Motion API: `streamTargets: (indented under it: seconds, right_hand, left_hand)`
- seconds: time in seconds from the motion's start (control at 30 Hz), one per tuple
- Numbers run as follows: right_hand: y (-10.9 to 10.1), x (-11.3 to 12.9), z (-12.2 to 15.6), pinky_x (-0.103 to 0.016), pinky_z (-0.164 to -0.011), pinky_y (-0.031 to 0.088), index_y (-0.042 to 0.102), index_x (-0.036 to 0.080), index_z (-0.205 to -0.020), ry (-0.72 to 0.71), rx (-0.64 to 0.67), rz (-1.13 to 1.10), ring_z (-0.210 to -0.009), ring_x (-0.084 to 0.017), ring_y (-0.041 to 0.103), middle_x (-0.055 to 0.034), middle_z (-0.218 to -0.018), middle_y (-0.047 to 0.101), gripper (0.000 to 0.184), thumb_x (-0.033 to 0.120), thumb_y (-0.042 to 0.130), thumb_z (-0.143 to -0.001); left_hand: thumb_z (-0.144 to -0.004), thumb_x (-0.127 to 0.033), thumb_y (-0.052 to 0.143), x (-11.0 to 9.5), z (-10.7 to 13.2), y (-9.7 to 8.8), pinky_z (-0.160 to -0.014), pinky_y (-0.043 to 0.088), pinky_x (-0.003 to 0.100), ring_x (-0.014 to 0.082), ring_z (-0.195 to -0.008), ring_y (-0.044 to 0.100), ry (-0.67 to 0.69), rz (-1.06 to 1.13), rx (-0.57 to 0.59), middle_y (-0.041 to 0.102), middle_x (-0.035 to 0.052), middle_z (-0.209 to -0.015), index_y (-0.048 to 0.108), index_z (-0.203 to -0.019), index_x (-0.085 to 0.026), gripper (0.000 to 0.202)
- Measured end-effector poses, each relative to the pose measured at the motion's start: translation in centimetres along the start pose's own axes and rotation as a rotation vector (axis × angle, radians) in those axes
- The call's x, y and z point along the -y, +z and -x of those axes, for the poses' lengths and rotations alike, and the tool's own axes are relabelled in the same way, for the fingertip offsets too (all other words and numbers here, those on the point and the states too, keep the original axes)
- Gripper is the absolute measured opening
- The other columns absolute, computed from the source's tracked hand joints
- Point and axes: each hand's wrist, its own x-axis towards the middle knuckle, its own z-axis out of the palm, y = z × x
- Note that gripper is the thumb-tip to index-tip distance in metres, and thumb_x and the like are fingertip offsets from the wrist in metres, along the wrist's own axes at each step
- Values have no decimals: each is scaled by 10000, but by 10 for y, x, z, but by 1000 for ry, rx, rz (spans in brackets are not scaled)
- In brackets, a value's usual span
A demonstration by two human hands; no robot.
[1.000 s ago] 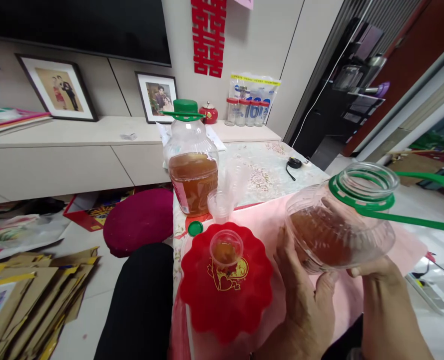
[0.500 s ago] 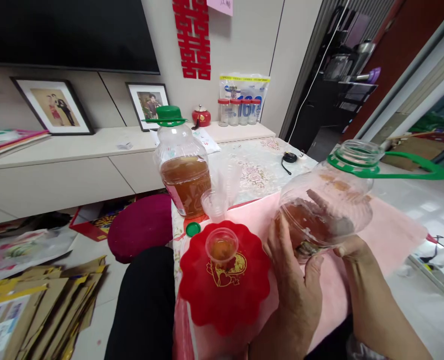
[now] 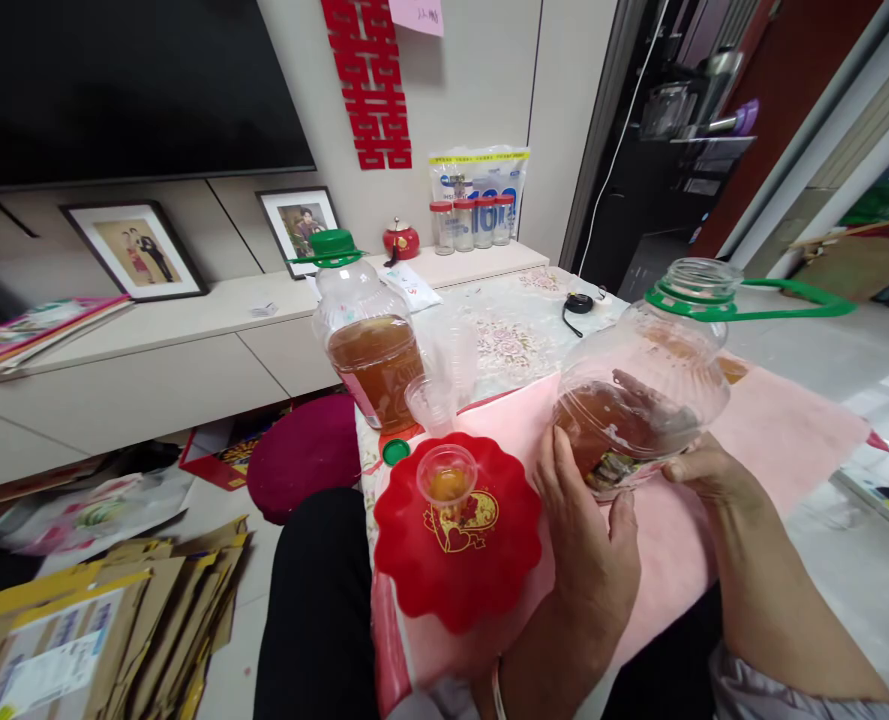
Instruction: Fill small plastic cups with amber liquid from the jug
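Between my two hands is a large clear plastic jug (image 3: 643,395), uncapped, with a green handle ring round its neck. Brown liquid and dark pieces lie low inside it. My left hand (image 3: 586,530) presses against its near left side, and my right hand (image 3: 703,480) holds the lower right side, its fingers partly hidden behind. Just left of my left hand, a small clear plastic cup (image 3: 448,478) with amber liquid stands on a red scalloped tray (image 3: 451,595). Beyond the tray are a small green cap (image 3: 396,452) and some stacked clear cups (image 3: 430,402).
A second jug (image 3: 376,360), green-capped and holding brown liquid, stands at the table's left edge. A pink cloth (image 3: 781,410) covers the near table. Farther back lies a black tape measure (image 3: 579,303). A maroon stool (image 3: 305,455) and flattened cardboard (image 3: 136,600) are on the left.
My view has turned slightly, so the scene sits differently in the frame. Both hands stay on the jug, which looks a little more upright.
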Motion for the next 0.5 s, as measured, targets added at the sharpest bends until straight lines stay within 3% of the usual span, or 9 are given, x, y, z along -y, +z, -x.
streamTargets:
  seconds: [0.13, 0.3, 0.4, 0.5]
  right_hand:
    - [3, 0, 4, -532, -1131, 521, 496, 293, -1556, -17, -37, 31, -1434, -404, 572, -113, -1525, 653, 1182, 554, 991, -515]
    - [-3, -2, 2, -522, -1221, 434, 579, 280, -1505, -82, -19, -9, -1508, -403, 482, -101, -1538, 641, 1068, 472, 1008, -547]
    - [-6, -4, 2, -534, -1247, 398, 649, 252, -1447, -109, 32, -35, -1520, -415, 460, -110, -1542, 636, 942, 436, 995, -591]
    - [-10, -6, 2, -549, -1246, 395, 675, 255, -1420, -136, 40, -41, -1511, -410, 475, -108, -1522, 656, 875, 425, 984, -619]
  left_hand:
    - [-830, -39, 571, -7, 2, -8, -1319, 346, 530, 318, -1577, 340, -45, 49, 27, 347, 267, -1650, 312, -1562, 6, 778]
    - [-788, -40, 634, -22, 3, -26, -1371, 212, 540, 323, -1642, 199, -309, 115, 248, 214, 264, -1715, 267, -1608, -6, 899]
    - [-802, -98, 643, -27, 6, -37, -1350, 266, 567, 370, -1621, 243, -386, 96, 329, 204, 267, -1718, 297, -1609, -12, 882]
    - [-799, -149, 615, -26, 11, -48, -1296, 363, 587, 391, -1566, 348, -368, 121, 331, 263, 252, -1700, 345, -1599, -40, 851]
